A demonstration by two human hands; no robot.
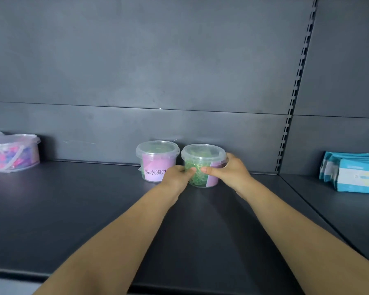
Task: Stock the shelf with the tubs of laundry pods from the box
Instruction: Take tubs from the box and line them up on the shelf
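Gripping the green-pod tub (202, 155) from both sides, the left hand (176, 177) and right hand (228, 173) were each curled round its clear wall. The thumbs pressed on the near face almost tip to tip and the fingers wrapped toward the far side, with the left fingers mostly hidden in the gap beside the neighbouring tub. The held tub stood upright on the dark shelf (94, 209), far back near the back panel, just right of a second tub (156, 158) whose pink label faced near; whether the two touched couldn't be told. Its own label was turned off to the right, so green pods showed on the near side. Handling, as a judgement: thin clear plastic with a snap lid, probably stiff at rim and base but flexing mid-wall under a squeeze. The gel pod fill likely made it moderately heavy, though manageable. The smooth wall and glossy label looked slippery, so a two-sided hold at mid-height or just under the lid rim seemed safest, while lifting by the lid alone risked popping it off. The pods are soft and could burst if crushed, so firm pressure only. Twisting it in place to face the label forward should be easy on the smooth shelf. A wide tub of pink and blue pods (15, 153) sat far left, and blue-and-white packs (354, 173) lay right, past the slotted upright (294, 92). The box was not in view.
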